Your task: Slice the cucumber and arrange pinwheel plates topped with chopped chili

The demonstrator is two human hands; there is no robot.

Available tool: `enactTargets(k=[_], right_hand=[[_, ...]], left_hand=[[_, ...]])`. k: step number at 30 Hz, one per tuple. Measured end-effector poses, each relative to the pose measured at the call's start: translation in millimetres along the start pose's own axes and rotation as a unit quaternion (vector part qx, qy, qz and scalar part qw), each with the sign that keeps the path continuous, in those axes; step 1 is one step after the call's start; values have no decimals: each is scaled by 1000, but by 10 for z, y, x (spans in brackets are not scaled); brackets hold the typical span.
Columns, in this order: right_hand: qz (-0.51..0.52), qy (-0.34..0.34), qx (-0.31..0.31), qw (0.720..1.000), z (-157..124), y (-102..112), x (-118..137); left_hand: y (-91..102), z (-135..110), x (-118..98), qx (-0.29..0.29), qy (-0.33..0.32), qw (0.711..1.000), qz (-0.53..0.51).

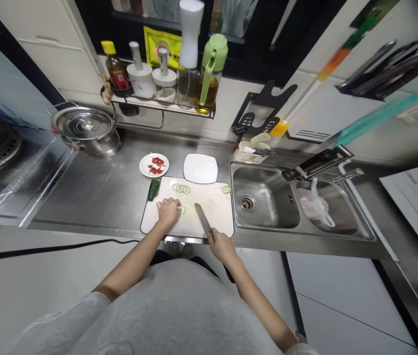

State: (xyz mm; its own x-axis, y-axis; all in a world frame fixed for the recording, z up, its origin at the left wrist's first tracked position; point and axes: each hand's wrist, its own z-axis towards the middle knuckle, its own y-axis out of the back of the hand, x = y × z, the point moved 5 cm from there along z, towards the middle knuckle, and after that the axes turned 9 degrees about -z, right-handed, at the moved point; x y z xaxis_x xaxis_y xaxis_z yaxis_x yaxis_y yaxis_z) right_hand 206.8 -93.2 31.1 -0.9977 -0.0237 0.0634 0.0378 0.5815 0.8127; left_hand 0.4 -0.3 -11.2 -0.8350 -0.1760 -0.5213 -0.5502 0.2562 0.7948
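Observation:
My right hand (222, 245) grips a knife (203, 217) by its handle, the blade pointing away over the white cutting board (209, 224). On the board's left part, my left hand (169, 212) rests with curled fingers on a cucumber slice (181, 210), whose edge shows beside the fingers. What else lies under this hand is hidden. Toward the back of the board is an overlapping row of cucumber slices (181, 188), and a cucumber end piece (226, 189) lies at the back right corner. A dark green piece of cucumber (153, 190) lies at the back left corner.
Behind the board are a plate (143, 166) of chopped red pieces and a white square dish (200, 168). A lidded steel pot (101, 140) stands back left. The double sink (268, 197) adjoins on the right, with a plastic bag (316, 204). Above hangs a condiment rack (164, 102).

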Motion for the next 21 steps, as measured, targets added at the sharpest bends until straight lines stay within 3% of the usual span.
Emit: enactTargets(k=[6, 13, 21], right_hand=[[7, 2, -15, 1000, -10, -21, -6], [3, 1, -9, 1000, 9, -14, -5], [7, 7, -2, 1000, 51, -13, 25]], left_hand=[[36, -45, -95, 5, -4, 1000, -15], [71, -281, -163, 0, -22, 997, -77], [240, -373, 319, -48, 81, 987, -128]])
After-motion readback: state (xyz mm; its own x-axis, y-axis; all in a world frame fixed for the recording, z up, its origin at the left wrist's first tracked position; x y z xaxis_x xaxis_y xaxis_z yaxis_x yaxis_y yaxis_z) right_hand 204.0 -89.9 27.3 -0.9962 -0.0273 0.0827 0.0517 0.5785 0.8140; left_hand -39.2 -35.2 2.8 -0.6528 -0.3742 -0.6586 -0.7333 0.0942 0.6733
